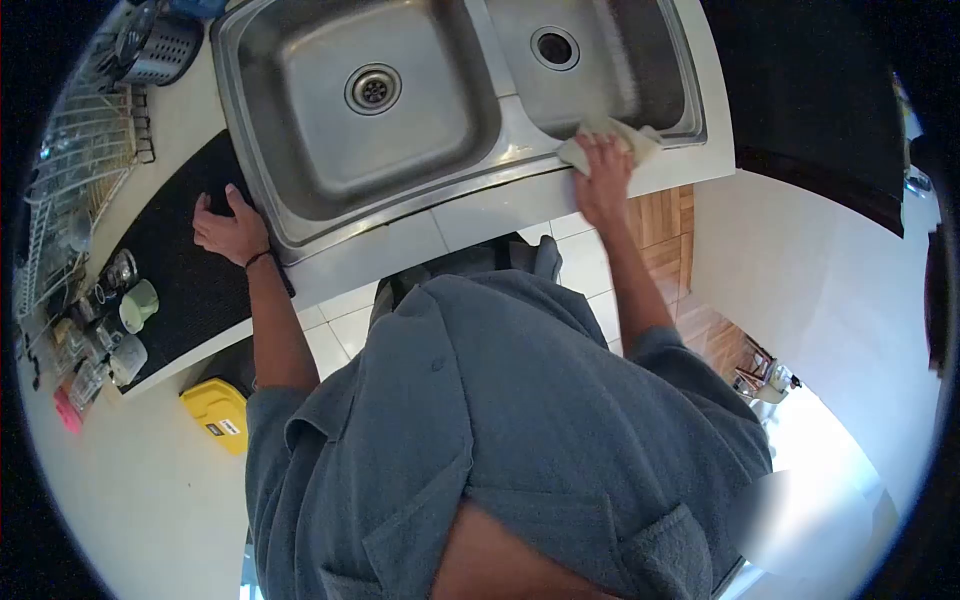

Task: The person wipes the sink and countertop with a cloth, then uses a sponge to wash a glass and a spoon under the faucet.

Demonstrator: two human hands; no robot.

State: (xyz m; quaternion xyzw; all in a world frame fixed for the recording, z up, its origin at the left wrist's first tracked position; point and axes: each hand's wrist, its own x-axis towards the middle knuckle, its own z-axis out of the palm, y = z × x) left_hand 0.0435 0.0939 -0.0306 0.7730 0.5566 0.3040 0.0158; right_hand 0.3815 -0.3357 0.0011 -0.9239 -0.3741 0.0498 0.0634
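Note:
My right hand [603,180] presses a pale cloth [640,148] onto the front rim of the stainless steel sink [470,172], by the smaller right basin. Its fingers lie over the cloth, which bunches out on both sides. My left hand [232,228] rests on a black mat [190,200] left of the sink, thumb and fingers apart, holding nothing. Both basins show bare metal; the left one has a strainer drain [373,90] and the right one a dark drain hole [555,48].
A wire dish rack [85,180] and a perforated steel utensil holder [160,50] stand at the left. Several glasses and a light green cup [139,305] sit at the mat's end. A yellow-lidded bin [215,412] is below the counter. A dark panel [810,90] borders the right.

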